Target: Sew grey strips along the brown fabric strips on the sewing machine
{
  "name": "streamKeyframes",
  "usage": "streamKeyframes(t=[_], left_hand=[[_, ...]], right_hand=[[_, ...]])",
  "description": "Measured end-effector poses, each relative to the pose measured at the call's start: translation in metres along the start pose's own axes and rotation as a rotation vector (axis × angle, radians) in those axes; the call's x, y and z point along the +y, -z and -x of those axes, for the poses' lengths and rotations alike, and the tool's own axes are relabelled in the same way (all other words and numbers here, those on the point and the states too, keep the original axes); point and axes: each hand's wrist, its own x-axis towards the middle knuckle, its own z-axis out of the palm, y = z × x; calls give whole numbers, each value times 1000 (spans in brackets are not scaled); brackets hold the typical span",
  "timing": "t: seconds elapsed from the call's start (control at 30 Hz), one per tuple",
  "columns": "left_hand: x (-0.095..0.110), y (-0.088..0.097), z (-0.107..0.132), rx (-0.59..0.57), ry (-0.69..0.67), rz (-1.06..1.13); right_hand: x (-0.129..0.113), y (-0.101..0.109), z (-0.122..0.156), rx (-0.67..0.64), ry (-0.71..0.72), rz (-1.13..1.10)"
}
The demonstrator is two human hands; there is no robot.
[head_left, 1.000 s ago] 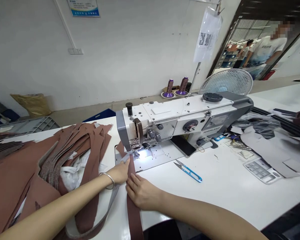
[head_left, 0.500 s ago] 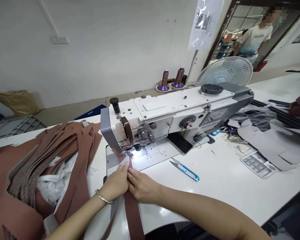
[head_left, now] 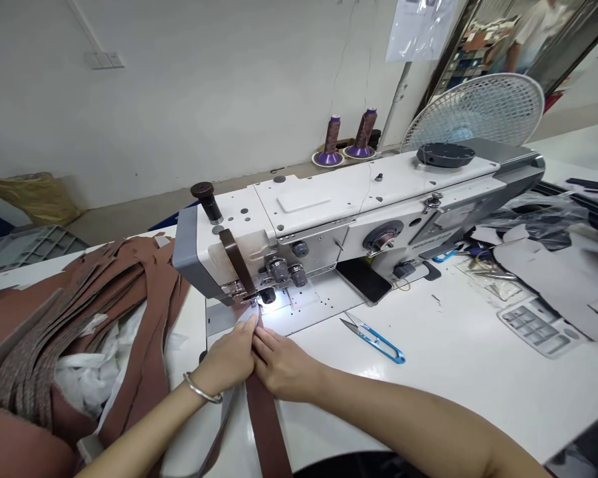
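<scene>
Both my hands meet just in front of the needle area of a white sewing machine [head_left: 309, 212]. My left hand [head_left: 232, 352], with a bangle at the wrist, pinches a strip with a grey underside [head_left: 229, 405] close to the presser foot. Beside it, my right hand [head_left: 282, 365] has its fingers closed on a reddish-brown strip [head_left: 268, 425], which hangs down toward the table's front edge. The strips' far ends pass under the lit needle. My fingers hide where the two layers join.
Reddish-brown cut pieces [head_left: 24, 358] lie heaped on the left. Blue thread snips [head_left: 373, 337] and a dark phone [head_left: 363, 280] lie right of the needle. Thread cones [head_left: 331, 143] and a fan [head_left: 478, 109] stand behind the machine. Grey pieces [head_left: 553, 279] lie farther right. A person [head_left: 533, 33] is beyond the doorway.
The camera view has shifted closer to the machine. My hands keep their hold on the strips near the needle. The machine's lever with the brown strap looks differently placed.
</scene>
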Motion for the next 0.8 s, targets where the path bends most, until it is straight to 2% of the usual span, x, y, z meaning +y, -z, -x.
streamKeyframes(t=[0.23,0.53,0.67,0.8], left_hand=[[3,8,1,-25,-17,21],[-3,2,-5,-13,-61,21],[-5,-3,-9,38,-84,48],[-4,-12,-11,123,-27,80]], right_hand=[[1,2,-2,6,-2,34],[0,0,1,-24,1,75],[2,-1,-1,-26,-11,78],[5,-2,-4,0,-15,76]])
